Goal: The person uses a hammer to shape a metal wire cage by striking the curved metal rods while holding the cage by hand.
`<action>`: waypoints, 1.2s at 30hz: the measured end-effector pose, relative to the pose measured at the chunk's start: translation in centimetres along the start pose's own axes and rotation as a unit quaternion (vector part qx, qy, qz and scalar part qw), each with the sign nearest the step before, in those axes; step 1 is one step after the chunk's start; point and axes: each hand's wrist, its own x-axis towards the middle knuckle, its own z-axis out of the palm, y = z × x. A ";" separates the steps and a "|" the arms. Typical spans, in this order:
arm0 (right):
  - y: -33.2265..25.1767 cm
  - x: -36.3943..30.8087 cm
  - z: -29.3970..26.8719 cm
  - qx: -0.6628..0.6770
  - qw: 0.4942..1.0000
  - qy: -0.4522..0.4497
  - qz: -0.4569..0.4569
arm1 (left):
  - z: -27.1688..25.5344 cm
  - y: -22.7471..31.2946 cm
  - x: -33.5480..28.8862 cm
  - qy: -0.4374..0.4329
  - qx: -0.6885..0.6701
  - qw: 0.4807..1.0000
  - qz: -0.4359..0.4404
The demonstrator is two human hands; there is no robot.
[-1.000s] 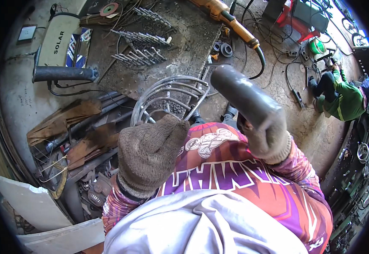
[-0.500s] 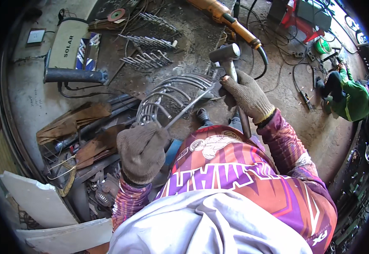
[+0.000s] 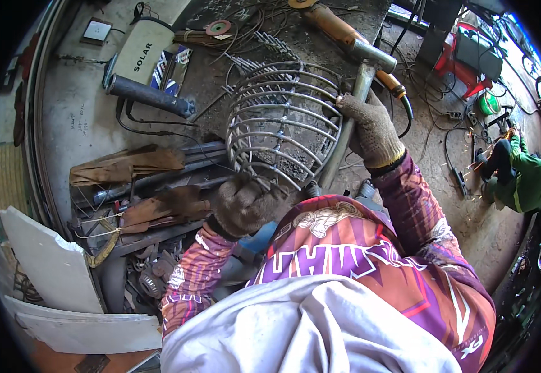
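While the near end of a rounded metal-rod cage (image 3: 279, 135) is held before the torso in the grip of the gloved left hand (image 3: 248, 202), a hammer (image 3: 362, 84) is clasped by the gloved right hand (image 3: 375, 127), and short metal rods (image 3: 273, 43) and an orange grinder (image 3: 326, 28) are laid on the bench (image 3: 370, 22) beyond

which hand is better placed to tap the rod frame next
Probably the right: the right hand holds the hammer by its handle, while the left hand steadies the rod frame at its near end.
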 end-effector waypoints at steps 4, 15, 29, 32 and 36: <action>1.7 0.4 -2.5 -0.032 0.999 -0.016 0.004 | 2.4 0.2 -1.7 0.020 0.022 0.998 0.061; 2.1 0.9 -4.6 -0.064 0.998 0.014 0.019 | 4.8 1.0 -0.5 0.004 0.025 0.997 0.067; 2.0 1.6 -3.4 -0.081 0.997 0.005 -0.003 | -2.0 -4.1 9.6 0.067 0.062 0.991 -0.101; 1.2 1.3 -1.6 -0.063 0.998 -0.021 -0.022 | 0.9 -9.6 12.4 -0.028 0.049 0.993 -0.105; 0.1 0.9 0.5 -0.103 0.992 -0.070 -0.021 | 0.2 -9.8 15.2 -0.109 -0.167 0.958 -0.204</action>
